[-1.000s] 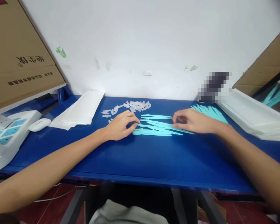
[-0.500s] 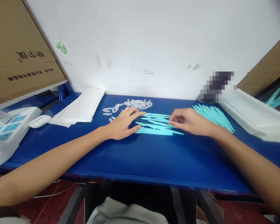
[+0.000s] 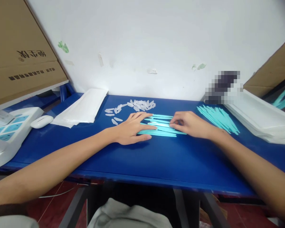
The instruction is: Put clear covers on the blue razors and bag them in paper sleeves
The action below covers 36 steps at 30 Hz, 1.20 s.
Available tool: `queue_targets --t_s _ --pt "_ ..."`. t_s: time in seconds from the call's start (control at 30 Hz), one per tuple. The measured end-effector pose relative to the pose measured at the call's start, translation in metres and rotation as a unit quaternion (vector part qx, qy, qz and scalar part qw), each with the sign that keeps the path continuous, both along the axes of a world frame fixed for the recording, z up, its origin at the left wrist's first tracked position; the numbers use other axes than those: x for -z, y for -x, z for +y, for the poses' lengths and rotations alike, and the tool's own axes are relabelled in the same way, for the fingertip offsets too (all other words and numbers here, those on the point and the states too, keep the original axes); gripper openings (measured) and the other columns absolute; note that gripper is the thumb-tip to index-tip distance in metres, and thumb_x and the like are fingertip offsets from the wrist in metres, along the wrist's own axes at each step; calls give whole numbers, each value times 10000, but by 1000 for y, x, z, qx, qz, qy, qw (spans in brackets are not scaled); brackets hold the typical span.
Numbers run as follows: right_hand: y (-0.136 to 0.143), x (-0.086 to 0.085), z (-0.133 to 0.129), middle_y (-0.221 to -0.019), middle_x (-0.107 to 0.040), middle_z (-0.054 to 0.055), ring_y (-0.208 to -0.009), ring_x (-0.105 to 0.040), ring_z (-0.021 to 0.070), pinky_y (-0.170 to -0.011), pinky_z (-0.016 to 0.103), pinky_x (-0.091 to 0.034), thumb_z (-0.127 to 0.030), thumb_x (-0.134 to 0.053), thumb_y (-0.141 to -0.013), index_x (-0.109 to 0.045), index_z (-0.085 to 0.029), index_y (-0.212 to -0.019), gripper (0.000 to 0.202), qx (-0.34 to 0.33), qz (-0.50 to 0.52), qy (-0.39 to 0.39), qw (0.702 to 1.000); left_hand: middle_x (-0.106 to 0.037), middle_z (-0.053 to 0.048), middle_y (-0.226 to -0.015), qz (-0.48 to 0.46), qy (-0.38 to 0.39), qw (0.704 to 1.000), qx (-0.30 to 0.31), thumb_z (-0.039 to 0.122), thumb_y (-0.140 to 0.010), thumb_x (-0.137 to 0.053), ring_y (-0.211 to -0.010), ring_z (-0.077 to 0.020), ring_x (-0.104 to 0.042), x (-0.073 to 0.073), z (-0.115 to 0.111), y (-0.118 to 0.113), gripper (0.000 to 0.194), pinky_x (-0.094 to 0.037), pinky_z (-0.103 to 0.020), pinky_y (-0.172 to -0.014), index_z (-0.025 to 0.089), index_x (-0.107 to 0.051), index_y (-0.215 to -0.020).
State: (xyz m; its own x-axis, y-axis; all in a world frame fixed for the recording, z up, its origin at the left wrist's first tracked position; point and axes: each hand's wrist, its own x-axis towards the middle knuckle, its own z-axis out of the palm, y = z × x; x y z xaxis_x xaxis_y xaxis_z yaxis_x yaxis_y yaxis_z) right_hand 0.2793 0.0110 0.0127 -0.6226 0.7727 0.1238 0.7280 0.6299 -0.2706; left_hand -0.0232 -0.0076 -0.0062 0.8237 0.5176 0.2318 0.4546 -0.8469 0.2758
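Observation:
Slim turquoise eyebrow razors (image 3: 167, 129) lie side by side on the blue table, handles and tips roughly left to right. My left hand (image 3: 131, 129) rests over their left ends, its fingers stretched out and apart. At their right ends my right hand (image 3: 186, 123) is closed, thumb and forefinger pinching one turquoise razor (image 3: 165, 124). Its other fingers are curled in. Just behind my left hand is a loose heap of small translucent plastic covers (image 3: 142, 104), with several strewn to the left. To the right of my right hand is a second pile of turquoise razors (image 3: 218, 118).
White flat sleeves (image 3: 83, 107) lie at the back left, beside a white oval case (image 3: 42, 121) and a white tray with blue labels (image 3: 20, 125). A cardboard box (image 3: 26, 41) leans at left. White packets (image 3: 263, 120) are stacked at right. The wall (image 3: 142, 41) bounds the back.
My left hand has slid a little to the right, further over the razors. My right hand has shifted slightly left, still pinching.

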Motion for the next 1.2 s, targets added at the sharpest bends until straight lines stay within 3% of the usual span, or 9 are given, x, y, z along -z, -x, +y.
queue_targets --t_s 0.17,0.3,0.43,0.57,0.77,0.93,1.2 --pt "12 11 0 -882 -690 78 -704 -609 183 -654 311 -443 -395 -540 -954 -775 -186 -908 317 4 44 -31 999 -460 -117 -1524 -3 -20 1000 -6 488 -1029 -484 -1410 -360 -360 0 1 6 405 -290 -597 -1139 320 -651 -1357" --pt "17 16 -1 -971 -695 108 -883 -639 239 -776 363 -488 -424 -459 -1010 -774 -194 -1027 390 -17 48 -61 997 -560 -126 -1389 -16 -37 999 -17 460 -1034 -472 -1328 -327 -432 -2 2 11 372 -312 -547 -1117 253 -709 -1233" --pt "12 15 -2 -1270 -666 143 -1180 -602 306 -1009 481 -466 -465 -394 -1036 -722 -198 -1222 463 -18 48 -84 995 -591 -125 -1330 -23 -45 997 -52 455 -1033 -467 -1267 -306 -467 -1 5 13 392 -338 -522 -1092 226 -667 -1281" --pt "7 15 -1 -1529 -521 130 -1388 -483 345 -1116 570 -395 -515 -352 -1038 -610 -219 -1415 545 -24 3 -29 999 -510 -135 -1459 12 -25 997 -77 522 -1025 -459 -1333 -347 -420 1 6 14 499 -331 -566 -1100 268 -554 -1444" --pt "10 17 -3 -1540 -506 163 -1394 -478 358 -1121 583 -385 -507 -304 -1045 -576 -167 -1454 598 -20 -40 -25 999 -456 -143 -1518 36 -13 996 -79 557 -1026 -437 -1386 -372 -380 1 4 15 524 -314 -600 -1120 269 -554 -1448" --pt "12 18 -9 -1524 -523 159 -1370 -501 364 -1080 597 -412 -517 -332 -1040 -560 -226 -1473 569 -30 -37 -48 998 -456 -144 -1518 23 -3 996 -83 550 -1021 -455 -1374 -371 -396 2 5 15 531 -320 -603 -1122 282 -522 -1474" --pt "17 16 -13 -1510 -545 147 -1391 -483 360 -1105 591 -401 -424 -366 -1038 -601 -218 -1438 508 -88 -24 -63 994 -488 -152 -1455 15 -26 995 -97 525 -1030 -431 -1317 -346 -426 3 5 14 501 -344 -560 -1091 248 -534 -1435"
